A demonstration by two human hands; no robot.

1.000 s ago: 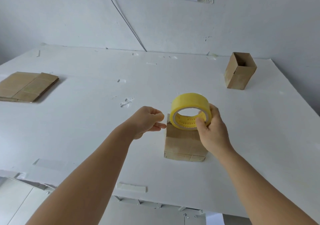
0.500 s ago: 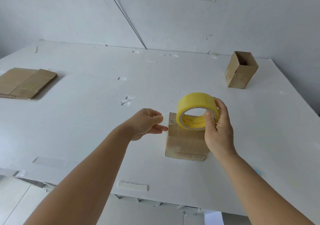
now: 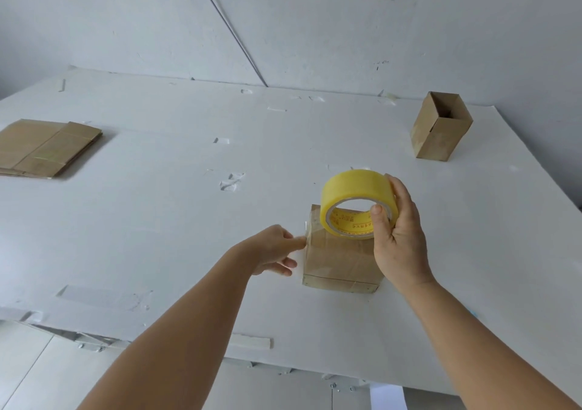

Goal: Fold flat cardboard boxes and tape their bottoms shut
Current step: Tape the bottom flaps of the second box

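Fingers (image 3: 398,193) of the right hand (image 3: 398,239) wrap over the outer face of a yellow roll of packing tape (image 3: 354,193), while the thumb hooks into the roll's core, so the roll is gripped upright on edge with its printed inner ring facing the camera. The roll hovers over the far part of a small cardboard box (image 3: 338,260), which stands on the white counter (image 3: 157,220) a little right of centre, nearer the front edge than the back. The box shows a closed face upward, with a clear strip of tape (image 3: 310,231) stretching from the roll across its left side. The left hand (image 3: 272,250) reaches in from the front left, its index finger extended so that the tip meets the free end of that strip at the box's upper left edge; the remaining fingers curl loosely below, just beside the box's left wall. Whether the thumb also pinches the strip cannot be told.

Toward the far right corner of the counter a second, assembled cardboard box (image 3: 441,126) stands upright with its open top showing. At the left edge lies a stack of flat cardboard blanks (image 3: 47,148). Scraps of white tape dot the counter surface, and a thin dark cable (image 3: 233,31) runs diagonally down the wall behind.
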